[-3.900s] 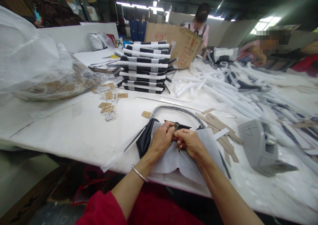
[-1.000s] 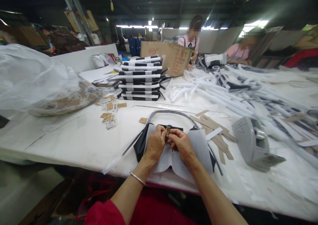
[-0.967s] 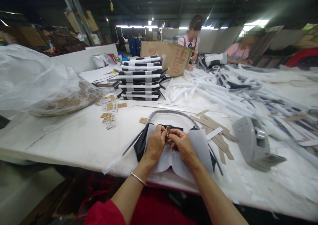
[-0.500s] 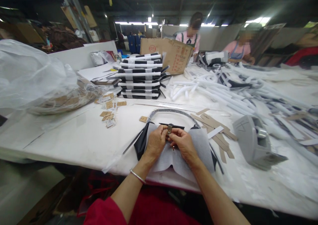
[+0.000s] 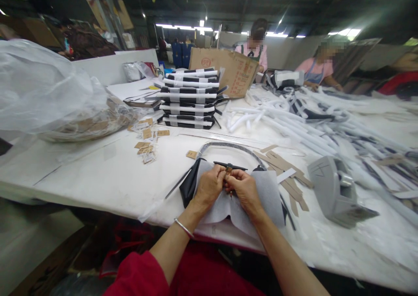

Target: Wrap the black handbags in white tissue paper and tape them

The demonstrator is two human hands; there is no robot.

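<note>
A black handbag (image 5: 188,186) lies flat at the near edge of the white table (image 5: 98,174), with a sheet of grey wrapping tissue (image 5: 267,191) over its front. Its wrapped curved handle (image 5: 228,146) arches away from me. My left hand (image 5: 209,186) and my right hand (image 5: 244,190) meet at the top middle of the bag. Both pinch a small gold clasp (image 5: 228,169) there, fingers curled tight around it. A silver bangle (image 5: 183,227) rides on my left wrist.
A grey tape dispenser (image 5: 336,191) and brown card strips (image 5: 287,165) lie to the right. Paper tags (image 5: 145,139) and a plastic bag (image 5: 45,91) lie left. Wrapped bags stack up (image 5: 191,98) by a cardboard box (image 5: 233,69). White foam tubes (image 5: 294,117) cover the right. Two people work at the far side.
My hands stay pinched on the clasp with only small finger shifts. The view has drifted slightly, so the bag sits a little further right and lower in the frame.
</note>
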